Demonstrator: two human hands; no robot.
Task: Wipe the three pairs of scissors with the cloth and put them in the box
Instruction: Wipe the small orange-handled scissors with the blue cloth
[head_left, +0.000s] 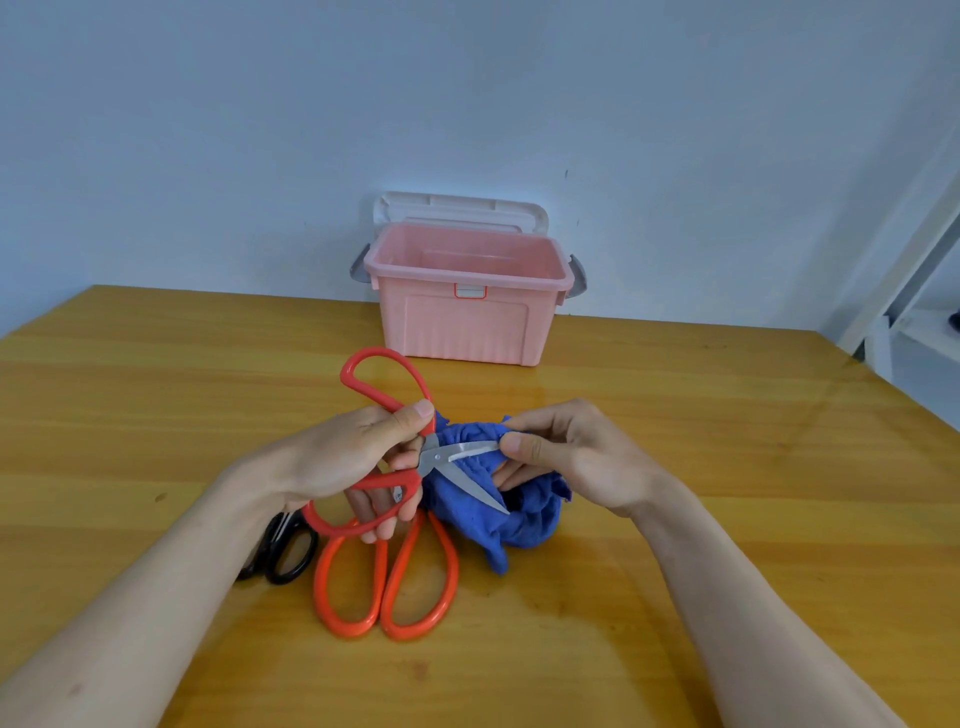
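The left hand (358, 457) grips the red scissors (387, 441) by the handles, fingers through the lower loop and thumb pressed near the pivot; their long axis runs toward 3 o'clock, blades spread apart, one tip toward 3 and the other toward 4. The right hand (566, 457) pinches the blue cloth (498, 514) around the upper blade's tip. Below them on the wooden table (727, 467) lie the orange scissors (387, 587), loops toward 6 o'clock, and the black scissors (285, 551) at 8 o'clock. The pink box (467, 312) stands open at 12 o'clock. No writing is readable.
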